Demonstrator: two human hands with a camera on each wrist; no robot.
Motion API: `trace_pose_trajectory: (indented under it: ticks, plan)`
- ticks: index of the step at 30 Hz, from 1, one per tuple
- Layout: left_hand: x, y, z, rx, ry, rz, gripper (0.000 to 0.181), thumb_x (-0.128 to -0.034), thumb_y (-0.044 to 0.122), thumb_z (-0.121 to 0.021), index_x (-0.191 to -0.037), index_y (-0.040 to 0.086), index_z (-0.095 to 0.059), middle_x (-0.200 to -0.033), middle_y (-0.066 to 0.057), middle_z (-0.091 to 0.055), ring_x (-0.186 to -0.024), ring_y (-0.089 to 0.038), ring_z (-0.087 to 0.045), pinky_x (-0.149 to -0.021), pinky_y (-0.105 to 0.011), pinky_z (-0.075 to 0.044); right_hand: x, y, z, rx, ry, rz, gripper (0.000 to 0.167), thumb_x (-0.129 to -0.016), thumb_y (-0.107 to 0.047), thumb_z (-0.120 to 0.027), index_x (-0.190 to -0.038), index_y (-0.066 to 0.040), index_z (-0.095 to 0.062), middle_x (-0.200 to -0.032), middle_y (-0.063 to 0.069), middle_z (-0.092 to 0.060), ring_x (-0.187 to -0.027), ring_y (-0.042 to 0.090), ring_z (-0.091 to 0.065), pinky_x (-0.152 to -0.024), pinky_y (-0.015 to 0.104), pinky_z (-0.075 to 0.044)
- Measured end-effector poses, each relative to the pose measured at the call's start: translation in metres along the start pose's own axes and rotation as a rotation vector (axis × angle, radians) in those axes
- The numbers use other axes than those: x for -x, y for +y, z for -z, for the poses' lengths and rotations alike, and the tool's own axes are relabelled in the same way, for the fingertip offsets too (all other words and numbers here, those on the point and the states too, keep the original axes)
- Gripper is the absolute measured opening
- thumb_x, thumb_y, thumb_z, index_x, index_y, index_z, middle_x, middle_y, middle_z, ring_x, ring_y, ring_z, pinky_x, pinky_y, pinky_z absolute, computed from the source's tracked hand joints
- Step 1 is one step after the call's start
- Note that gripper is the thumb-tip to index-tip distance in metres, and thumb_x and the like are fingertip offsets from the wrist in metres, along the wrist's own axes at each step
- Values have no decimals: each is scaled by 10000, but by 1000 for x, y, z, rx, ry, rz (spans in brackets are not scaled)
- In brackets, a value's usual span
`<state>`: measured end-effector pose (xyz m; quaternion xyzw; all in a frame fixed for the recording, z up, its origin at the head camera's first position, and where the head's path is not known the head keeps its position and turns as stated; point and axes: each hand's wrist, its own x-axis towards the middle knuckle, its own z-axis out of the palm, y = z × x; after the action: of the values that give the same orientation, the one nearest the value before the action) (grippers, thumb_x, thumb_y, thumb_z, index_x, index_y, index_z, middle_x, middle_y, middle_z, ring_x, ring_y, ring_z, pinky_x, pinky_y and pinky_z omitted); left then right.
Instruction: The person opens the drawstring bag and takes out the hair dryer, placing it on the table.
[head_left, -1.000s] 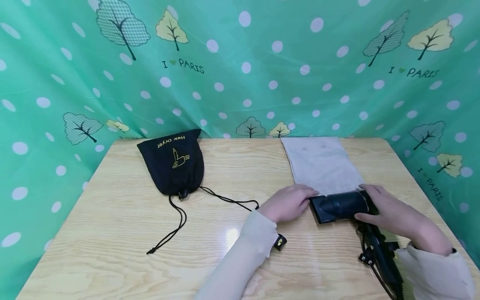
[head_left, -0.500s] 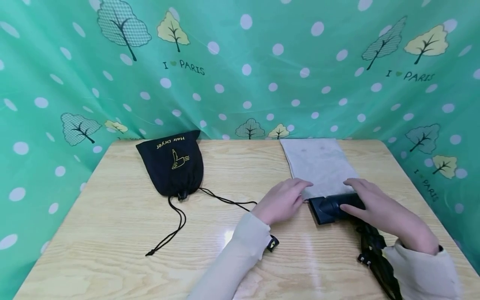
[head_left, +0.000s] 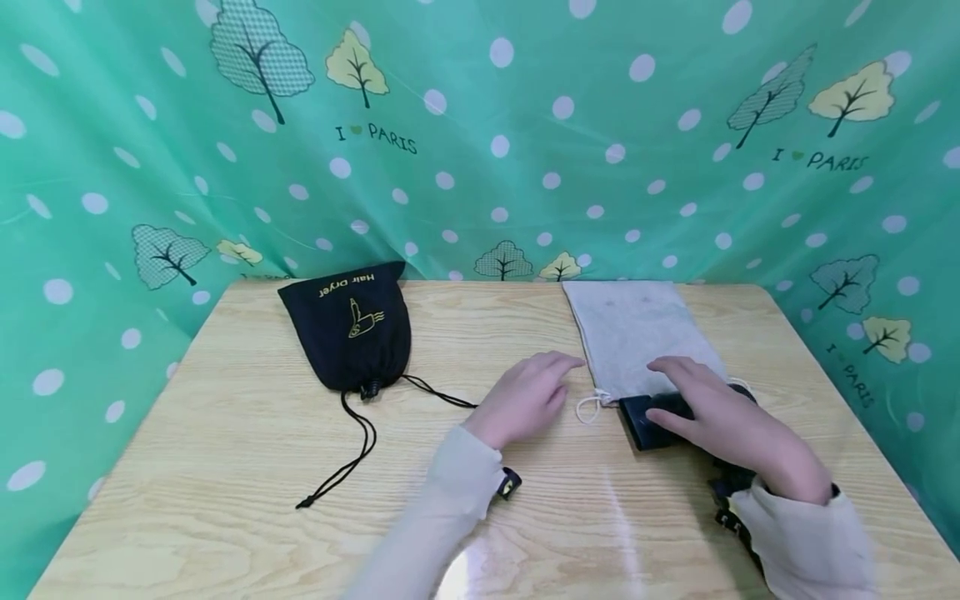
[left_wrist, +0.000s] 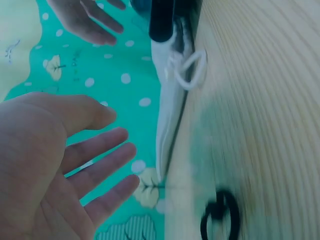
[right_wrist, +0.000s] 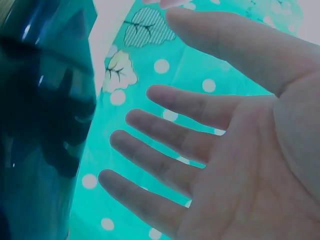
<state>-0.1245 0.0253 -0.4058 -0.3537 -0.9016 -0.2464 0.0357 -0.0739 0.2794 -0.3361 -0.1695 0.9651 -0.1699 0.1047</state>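
Observation:
A dark hair dryer (head_left: 640, 423) lies on the right part of the table, its nozzle facing left. Over it hovers my right hand (head_left: 720, 421), hiding much of its body. In the right wrist view the fingers are spread and hold nothing, apart from the dryer's glossy barrel (right_wrist: 45, 120). My left hand (head_left: 521, 400) hangs above the table left of the dryer, fingers relaxed and holding nothing. Behind the dryer lies a flat pale grey drawstring pouch (head_left: 637, 333), with a white cord loop (head_left: 591, 407) at its near left corner.
At the back left lies a black drawstring bag (head_left: 352, 333) printed "Hair Dryer", its black cords (head_left: 345, 467) trailing over the wooden table (head_left: 225, 467). A green patterned curtain (head_left: 450, 150) stands behind the table and along its sides.
My right hand has let go of the hair dryer and moved left above it. The left hand has drawn away to the left, uncovering the pouch's cord loop.

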Motion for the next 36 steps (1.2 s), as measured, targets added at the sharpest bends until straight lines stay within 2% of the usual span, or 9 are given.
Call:
trace_pose_trajectory:
  ticks: [6, 12, 15, 23, 31, 36]
  plan:
    - [14, -13, 10, -32, 25, 24, 396, -987, 117, -574, -1382, 126, -551, -1375, -24, -593, -1280, -197, -556, -1102, -334, -426, -8, -14, -5, -4, -17, 18, 609, -979, -331, -629, -1443, -6, -406, -1474, 259, -406, -1348, 465, -387, -1009, 624, -411]
    - [28, -28, 19, -15, 56, 55, 384, -983, 94, -580, -1367, 107, -559, -1342, -37, -612, -1254, -205, -573, -1064, -354, -463, -16, -27, -11, -27, -35, 35, 619, -986, -366, -612, -1454, -22, -400, -1488, 235, -400, -1367, 437, -384, -1034, 603, -409]
    - [33, -34, 21, -25, 73, 74, 369, -979, 90, -585, -1347, 105, -574, -1323, -39, -626, -1240, -207, -584, -1048, -361, -475, -21, -32, -13, -36, -24, 63, 579, -985, -316, -622, -1436, -12, -423, -1475, 222, -424, -1361, 414, -400, -1040, 586, -410]
    - [47, -44, 21, -82, 67, 79, 345, -973, 106, -600, -1317, 114, -592, -1299, -31, -635, -1195, -203, -608, -1020, -354, -494, -41, -43, -29, -55, -16, 169, 477, -974, -203, -636, -1361, 26, -475, -1360, 186, -527, -1264, 335, -500, -1016, 518, -448]
    - [62, -54, 31, -105, 128, 135, 330, -961, 89, -604, -1290, 111, -607, -1263, -39, -654, -1182, -217, -613, -1008, -377, -500, -59, -53, -47, -50, -23, 184, 510, -982, -200, -625, -1411, 8, -444, -1410, 185, -497, -1295, 330, -495, -1019, 496, -462]
    - [70, -60, 38, -113, 149, 165, 320, -963, 80, -605, -1282, 104, -611, -1252, -48, -654, -1178, -232, -609, -1009, -399, -495, -70, -63, -55, -66, -18, 231, 491, -982, -187, -625, -1397, 14, -455, -1389, 186, -518, -1282, 330, -515, -1027, 492, -463]
